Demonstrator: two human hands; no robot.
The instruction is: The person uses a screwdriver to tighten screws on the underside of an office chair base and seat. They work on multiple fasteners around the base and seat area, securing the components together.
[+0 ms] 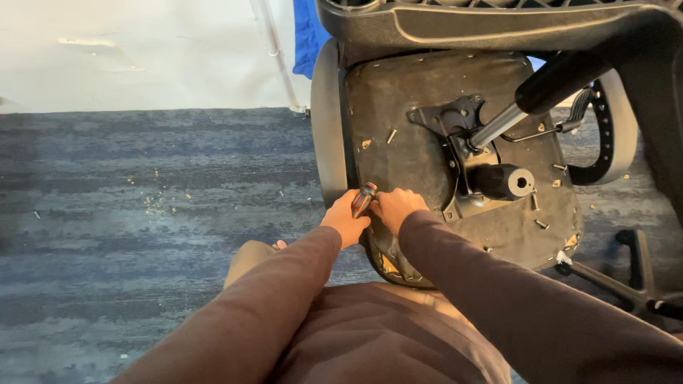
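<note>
An office chair lies tipped over, its black seat underside [405, 121] facing me. A metal mechanism plate [455, 142] with a gas cylinder [498, 124] is bolted at its middle. My left hand [345, 217] is closed around the dark red-and-black handle of a tool [364, 199] at the seat's lower left edge. Beside it, my right hand [395, 206] is closed against the same edge and touches the tool. The tool's tip is hidden behind the hands. Several screws stick out of the seat bottom.
Blue-grey carpet [142, 199] spreads to the left, with small bits of debris on it. A white wall [142, 50] stands beyond. The chair's wheeled base legs [626, 284] reach out at the right. My knees fill the bottom of the view.
</note>
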